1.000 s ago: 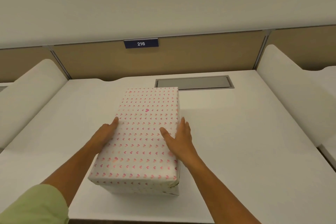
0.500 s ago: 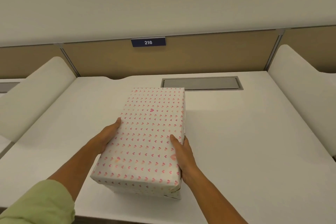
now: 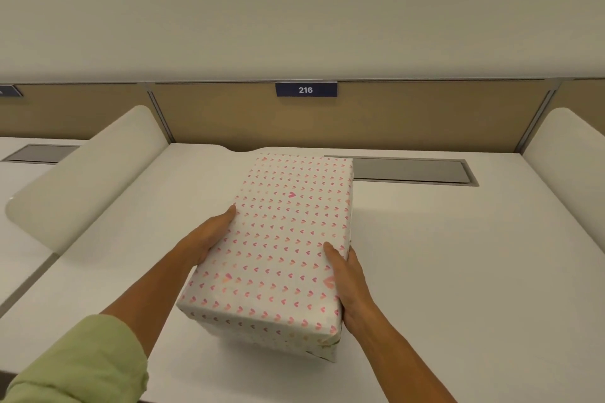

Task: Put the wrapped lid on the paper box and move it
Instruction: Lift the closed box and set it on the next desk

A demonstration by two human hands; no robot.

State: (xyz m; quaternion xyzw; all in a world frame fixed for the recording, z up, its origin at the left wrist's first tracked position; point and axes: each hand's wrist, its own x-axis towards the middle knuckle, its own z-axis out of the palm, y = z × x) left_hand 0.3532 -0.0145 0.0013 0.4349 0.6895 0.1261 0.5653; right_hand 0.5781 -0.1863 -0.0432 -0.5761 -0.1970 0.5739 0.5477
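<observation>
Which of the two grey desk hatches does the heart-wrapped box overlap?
The grey hatch on this desk, under sign 216; the box hides its left end. The hatch on the left-hand desk is clear.

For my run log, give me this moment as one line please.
stage: move | lid: on box | left hand: gripping left side | right hand: gripping right side | desk: box near centre

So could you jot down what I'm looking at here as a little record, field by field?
setting: white desk with a tan partition behind
sign: number plate reading 216
main item: box wrapped in pink-heart paper, lid on
left hand: left hand pressed to the box's left side
right hand: right hand on its right side, thumb on top
desk hatch: grey panel behind the box
clothing: green sleeve on the left arm
</observation>
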